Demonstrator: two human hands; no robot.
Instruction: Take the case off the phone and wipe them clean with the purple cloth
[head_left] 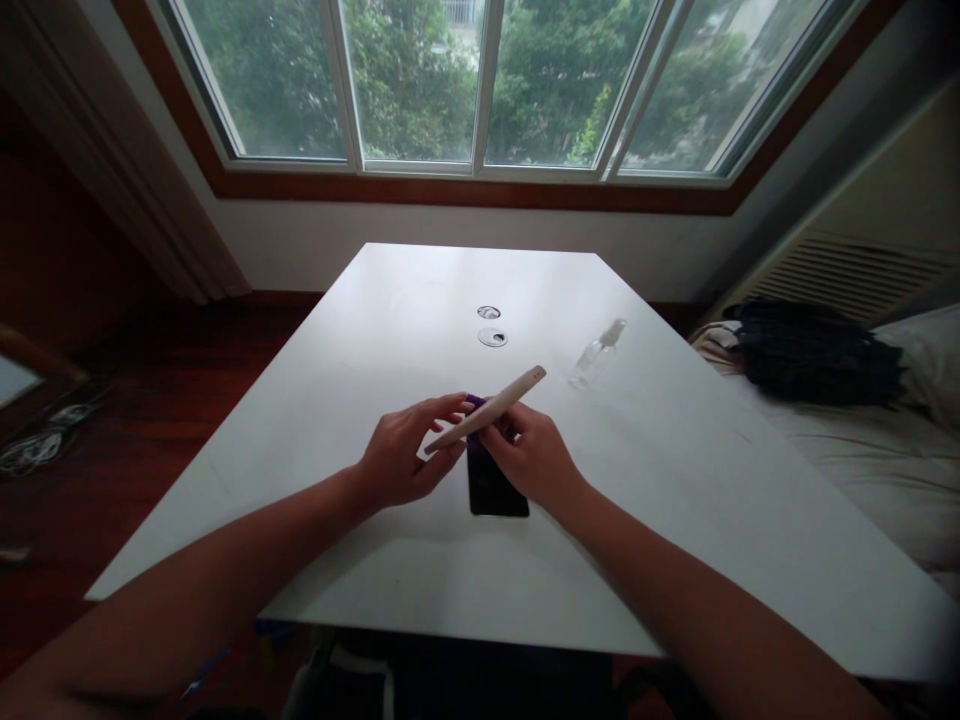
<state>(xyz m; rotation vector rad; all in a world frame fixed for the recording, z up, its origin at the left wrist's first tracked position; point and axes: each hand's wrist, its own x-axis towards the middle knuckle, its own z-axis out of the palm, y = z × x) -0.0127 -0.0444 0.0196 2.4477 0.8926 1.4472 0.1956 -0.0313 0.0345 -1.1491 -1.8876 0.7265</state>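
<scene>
A slim, pale beige object (pixel 495 408), seen nearly edge-on, is held slanting above the table, its upper end pointing right and bearing small dark spots. I cannot make out its kind. My left hand (pixel 409 450) has its fingers and thumb around the lower left part. My right hand (pixel 536 450) grips it from the right, fingers curled beneath the middle. Something purple (pixel 474 401), perhaps cloth, shows between the hands, mostly hidden. Below them a black smartphone (pixel 495 487) lies flat on the white table (pixel 360 570), partly covered by my right hand.
A clear spray bottle (pixel 598 355) is on the table to the right. Two small round items (pixel 493 338) lie farther back near the middle. Beyond the far edge is a window (pixel 420 90). Dark fabric (pixel 817 355) rests on a bed at the right; cables (pixel 45 440) lie on the left floor.
</scene>
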